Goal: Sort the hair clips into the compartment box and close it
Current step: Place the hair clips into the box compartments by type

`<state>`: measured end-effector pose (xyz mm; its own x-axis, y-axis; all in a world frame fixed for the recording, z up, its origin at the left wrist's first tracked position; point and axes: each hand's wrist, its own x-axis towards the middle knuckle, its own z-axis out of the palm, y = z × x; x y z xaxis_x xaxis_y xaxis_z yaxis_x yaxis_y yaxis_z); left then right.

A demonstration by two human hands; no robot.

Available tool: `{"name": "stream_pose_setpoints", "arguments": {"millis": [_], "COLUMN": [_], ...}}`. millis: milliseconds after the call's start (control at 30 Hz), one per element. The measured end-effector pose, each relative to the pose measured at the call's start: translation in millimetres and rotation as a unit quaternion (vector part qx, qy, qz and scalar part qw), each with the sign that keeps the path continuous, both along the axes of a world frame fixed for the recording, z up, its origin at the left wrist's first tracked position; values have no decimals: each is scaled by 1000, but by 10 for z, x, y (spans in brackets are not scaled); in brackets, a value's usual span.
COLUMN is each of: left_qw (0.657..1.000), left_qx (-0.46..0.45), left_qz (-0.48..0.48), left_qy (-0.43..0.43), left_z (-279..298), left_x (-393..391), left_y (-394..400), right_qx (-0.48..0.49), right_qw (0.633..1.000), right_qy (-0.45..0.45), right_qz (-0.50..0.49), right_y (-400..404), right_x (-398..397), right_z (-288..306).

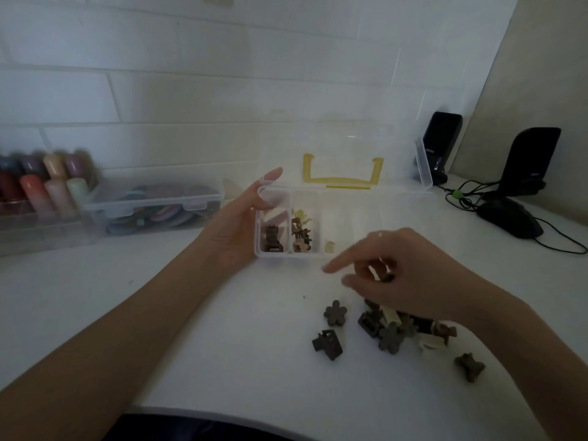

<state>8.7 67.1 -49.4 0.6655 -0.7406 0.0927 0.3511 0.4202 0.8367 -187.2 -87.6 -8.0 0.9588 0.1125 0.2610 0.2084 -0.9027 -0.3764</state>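
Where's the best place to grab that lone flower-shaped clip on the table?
Pinch the flower clip across two opposite petals, coming from above. It lies flat and apart from the pile, so its edges are free; the right hand is nearest.

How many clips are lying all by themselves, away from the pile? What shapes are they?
Flower clip: 1
Square clip: 1
Bow-shaped clip: 1
Total: 3
The pile is partly hidden, so it is not counted.

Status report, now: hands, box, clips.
Left hand steadies box, lid open. Right hand above pile, small clip in fingers. Two left compartments part filled, loose clips remain on table. Nothing in the way.
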Motion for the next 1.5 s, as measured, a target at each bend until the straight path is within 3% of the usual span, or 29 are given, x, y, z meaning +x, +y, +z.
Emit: {"name": "stream_pose_setpoints", "arguments": {"millis": [233, 433, 733, 900, 1100, 1367, 1500], "left_qw": [1000, 1000, 1000, 1000, 1000, 1000, 999], "left_qx": [8, 6, 3, 4, -9, -10, -3], "left_qz": [-6, -14, -10, -13, -21, -19, -20], "left_qy": [12, 7, 5, -5, 2, -19, -24], "left_z": [-1, -14, -26, -9, 3, 7, 12], "left_x": [8, 15, 17, -5, -7, -14, 30], "left_y": [-5, 6, 12, -11, 19, 36, 10], "right_qx": [-49, -48, 164, 208, 172, 313, 288], "right_qw": [993, 997, 982, 963, 964, 926, 932], "right_qy": [109, 66, -84, -151, -174, -175, -195], "right_qz": [23, 12, -40, -82, -104, -117, -104], "right_y": [66, 149, 185, 156, 171, 52, 83], "right_x": [-46, 32, 37, 63, 98, 139, 151], "right_z": [-74, -181, -193, -224, -243, -280, -270]}}
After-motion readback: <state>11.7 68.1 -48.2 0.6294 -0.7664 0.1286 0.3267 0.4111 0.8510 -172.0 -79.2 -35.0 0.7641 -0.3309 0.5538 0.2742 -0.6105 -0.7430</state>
